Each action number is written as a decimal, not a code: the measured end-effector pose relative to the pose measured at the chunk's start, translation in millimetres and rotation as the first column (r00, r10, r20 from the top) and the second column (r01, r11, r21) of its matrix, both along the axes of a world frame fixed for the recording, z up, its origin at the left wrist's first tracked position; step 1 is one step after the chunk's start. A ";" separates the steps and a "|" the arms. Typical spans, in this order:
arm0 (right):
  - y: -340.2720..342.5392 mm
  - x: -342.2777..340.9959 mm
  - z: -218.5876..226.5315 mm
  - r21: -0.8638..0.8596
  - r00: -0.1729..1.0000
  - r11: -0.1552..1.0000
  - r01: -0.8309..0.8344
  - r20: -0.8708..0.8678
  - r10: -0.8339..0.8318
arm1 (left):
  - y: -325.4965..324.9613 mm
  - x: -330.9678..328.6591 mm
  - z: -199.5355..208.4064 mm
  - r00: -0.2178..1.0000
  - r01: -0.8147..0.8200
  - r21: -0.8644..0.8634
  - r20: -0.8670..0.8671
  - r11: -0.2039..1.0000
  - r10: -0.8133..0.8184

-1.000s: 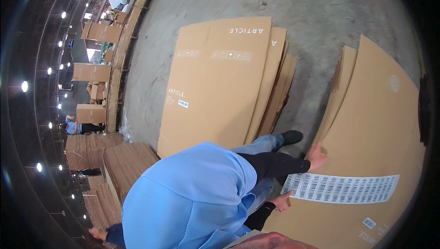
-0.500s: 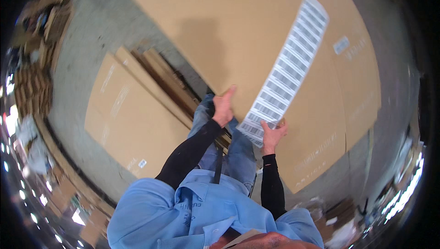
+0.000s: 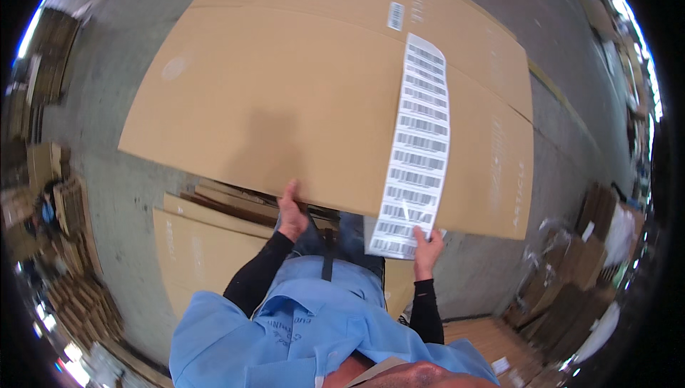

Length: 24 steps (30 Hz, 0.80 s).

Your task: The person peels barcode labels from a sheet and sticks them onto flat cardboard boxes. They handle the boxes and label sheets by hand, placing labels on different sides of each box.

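Observation:
A large flat brown cardboard sheet (image 3: 314, 88), folded flat with crease lines, spreads in front of me. My left hand (image 3: 291, 215) grips its near edge, thumb on top and the other fingers hidden beneath. My right hand (image 3: 427, 252) pinches the lower end of a long white strip of barcode labels (image 3: 421, 142). That strip runs away from me over the cardboard and curls slightly at its far end. A small label (image 3: 395, 16) is stuck on the sheet beyond it.
Under the near left edge lie more flat cardboard sheets (image 3: 207, 245). Stacked cardboard (image 3: 82, 309) stands at the left. Cardboard pieces and clear plastic wrap (image 3: 581, 259) are piled at the right. Grey concrete floor (image 3: 107, 131) surrounds the sheet.
My view has turned, so the cardboard's near edge now runs across in front of me and the label strip points more straight ahead. Both hands keep their holds.

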State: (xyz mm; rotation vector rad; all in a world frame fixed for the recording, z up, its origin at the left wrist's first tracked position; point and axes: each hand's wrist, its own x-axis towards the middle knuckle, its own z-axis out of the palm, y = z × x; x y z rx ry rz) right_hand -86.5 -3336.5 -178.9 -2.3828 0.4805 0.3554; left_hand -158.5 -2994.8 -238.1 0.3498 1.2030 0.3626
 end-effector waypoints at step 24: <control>18.3 393.6 257.8 0.781 0.996 0.619 -0.085 0.066 0.054 | 322.2 376.5 258.7 0.975 0.050 0.968 -0.100 -0.244 -0.199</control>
